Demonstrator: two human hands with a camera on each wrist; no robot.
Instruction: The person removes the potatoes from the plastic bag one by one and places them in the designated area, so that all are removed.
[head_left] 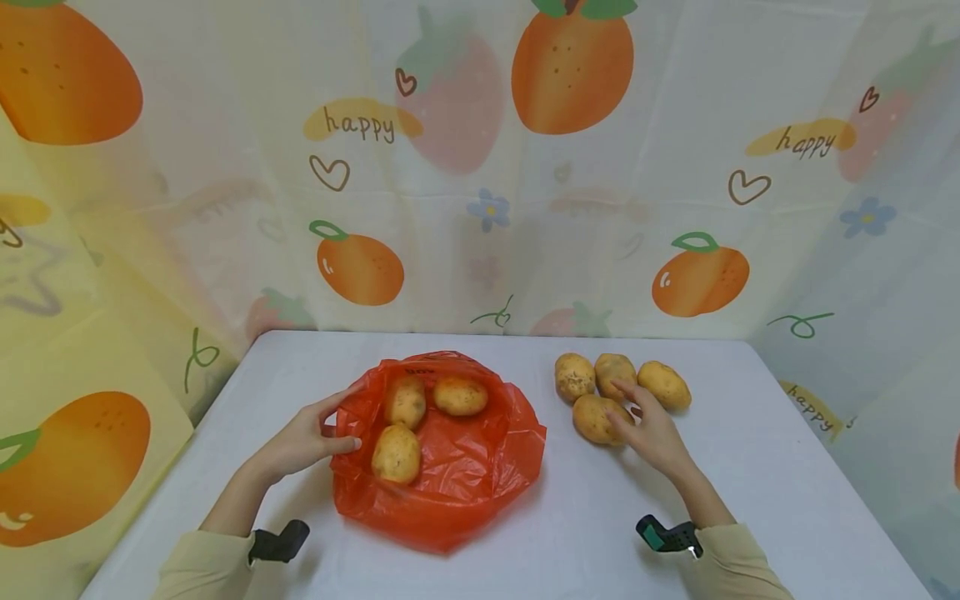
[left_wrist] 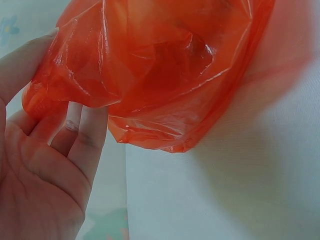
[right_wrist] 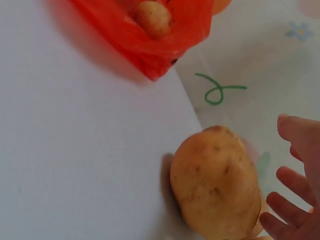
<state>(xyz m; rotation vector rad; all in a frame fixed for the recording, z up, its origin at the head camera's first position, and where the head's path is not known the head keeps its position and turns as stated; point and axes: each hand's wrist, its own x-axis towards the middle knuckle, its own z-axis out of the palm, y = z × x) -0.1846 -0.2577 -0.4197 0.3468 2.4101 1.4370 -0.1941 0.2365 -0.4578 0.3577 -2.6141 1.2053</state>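
A red plastic bag (head_left: 480, 467) lies with its mouth spread wide on the table. Inside it are three potatoes, one at the front left (head_left: 396, 455), one behind it (head_left: 406, 402) and one at the back (head_left: 461, 396). At the bag's left rim my left hand (head_left: 311, 437) grips the thin plastic between thumb and fingers; the left wrist view has this hand (left_wrist: 45, 175) partly behind the film. My right hand (head_left: 654, 433) reaches over the nearest loose potato (head_left: 597, 418), fingers parted and holding nothing. In the right wrist view a gap separates the thumb from that potato (right_wrist: 217, 182).
Right of the bag, more potatoes sit close together: one at the left (head_left: 575, 377), one in the middle (head_left: 615, 372) and one at the right (head_left: 664, 385). The white table (head_left: 585, 533) ends at a fruit-printed curtain (head_left: 555, 267) behind.
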